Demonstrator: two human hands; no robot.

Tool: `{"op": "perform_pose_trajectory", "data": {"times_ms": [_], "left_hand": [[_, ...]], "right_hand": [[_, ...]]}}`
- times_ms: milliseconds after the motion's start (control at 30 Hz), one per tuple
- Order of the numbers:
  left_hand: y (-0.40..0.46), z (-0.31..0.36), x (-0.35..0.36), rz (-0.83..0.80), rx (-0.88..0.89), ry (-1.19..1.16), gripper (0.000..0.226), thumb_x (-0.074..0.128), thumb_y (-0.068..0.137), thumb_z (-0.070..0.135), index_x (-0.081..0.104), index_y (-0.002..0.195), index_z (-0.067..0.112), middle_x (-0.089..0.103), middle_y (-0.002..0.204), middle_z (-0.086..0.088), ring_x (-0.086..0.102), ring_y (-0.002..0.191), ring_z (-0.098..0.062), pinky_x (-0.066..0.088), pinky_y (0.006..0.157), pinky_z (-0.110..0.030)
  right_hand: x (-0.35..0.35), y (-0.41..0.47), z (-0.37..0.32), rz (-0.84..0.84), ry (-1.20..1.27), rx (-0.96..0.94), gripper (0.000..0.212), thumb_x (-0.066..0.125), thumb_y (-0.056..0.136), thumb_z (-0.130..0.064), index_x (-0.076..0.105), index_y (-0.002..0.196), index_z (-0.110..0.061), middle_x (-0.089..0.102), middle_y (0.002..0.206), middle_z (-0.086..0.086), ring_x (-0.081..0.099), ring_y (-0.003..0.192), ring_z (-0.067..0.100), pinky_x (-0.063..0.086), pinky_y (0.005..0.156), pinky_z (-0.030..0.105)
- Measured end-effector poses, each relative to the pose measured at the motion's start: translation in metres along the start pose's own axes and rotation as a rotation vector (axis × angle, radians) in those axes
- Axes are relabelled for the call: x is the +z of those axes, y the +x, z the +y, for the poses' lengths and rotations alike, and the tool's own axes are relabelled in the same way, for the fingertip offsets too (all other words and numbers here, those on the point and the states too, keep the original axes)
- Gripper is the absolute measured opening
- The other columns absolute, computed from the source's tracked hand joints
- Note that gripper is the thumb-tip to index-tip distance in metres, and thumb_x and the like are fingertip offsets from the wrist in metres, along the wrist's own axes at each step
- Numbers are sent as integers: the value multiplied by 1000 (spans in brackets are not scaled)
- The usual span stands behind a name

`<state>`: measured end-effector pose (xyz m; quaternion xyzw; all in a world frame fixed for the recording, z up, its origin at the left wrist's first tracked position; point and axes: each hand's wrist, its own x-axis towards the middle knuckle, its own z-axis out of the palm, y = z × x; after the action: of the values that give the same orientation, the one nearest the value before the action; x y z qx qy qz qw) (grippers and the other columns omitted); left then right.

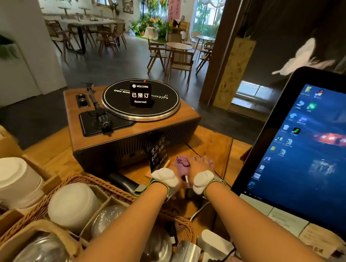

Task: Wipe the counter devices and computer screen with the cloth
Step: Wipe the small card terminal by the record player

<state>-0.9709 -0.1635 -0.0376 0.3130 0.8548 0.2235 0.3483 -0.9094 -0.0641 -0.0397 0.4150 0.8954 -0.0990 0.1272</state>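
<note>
Reaching forward over the wicker basket [74,181], both hands met on the wooden counter [209,143], the left hand [175,170] and right hand [200,163] clenched together around the bunched purple cloth [180,162]. Just beyond the knuckles stood the record player [132,133], nearer the left hand; the computer screen [309,143] rose right of the right wrist, long edge tilting away
</note>
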Motion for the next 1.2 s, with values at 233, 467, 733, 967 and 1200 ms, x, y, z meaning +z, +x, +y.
{"op": "perform_pose_trajectory", "data": {"times_ms": [233,467,733,967,1200], "left_hand": [[-3,0,-5,-34,69,121,61,69,88,28,44,139,7,57,133,-16,60,118,-33,51,95,-40],[-10,6,-7,88,112,238,58,64,89,40,46,135,10,54,137,-8,53,125,-27,42,99,-31],[-18,3,-2,33,69,225,54,62,93,27,45,139,6,52,141,-14,52,128,-29,44,100,-32],[-13,11,-11,25,93,139,58,70,86,30,47,136,12,56,135,-9,58,120,-29,50,93,-34],[-2,8,-8,69,38,90,75,73,83,28,36,144,7,45,145,-16,48,131,-33,40,107,-41]], "right_hand": [[3,1,10,20,40,-79,64,56,87,-16,37,146,-30,27,156,6,11,148,35,24,117,50],[9,-37,21,41,90,-140,52,55,90,-19,48,141,-28,41,144,9,27,137,35,32,111,43],[7,-58,15,50,71,-149,56,60,84,-18,48,139,-27,42,140,12,33,131,35,36,108,41],[16,13,16,-23,6,-99,58,61,73,-24,58,129,-34,58,131,7,48,127,34,42,103,43],[-18,23,0,4,-8,-118,46,56,86,-13,59,129,-30,64,127,7,57,119,30,45,99,34]]}}
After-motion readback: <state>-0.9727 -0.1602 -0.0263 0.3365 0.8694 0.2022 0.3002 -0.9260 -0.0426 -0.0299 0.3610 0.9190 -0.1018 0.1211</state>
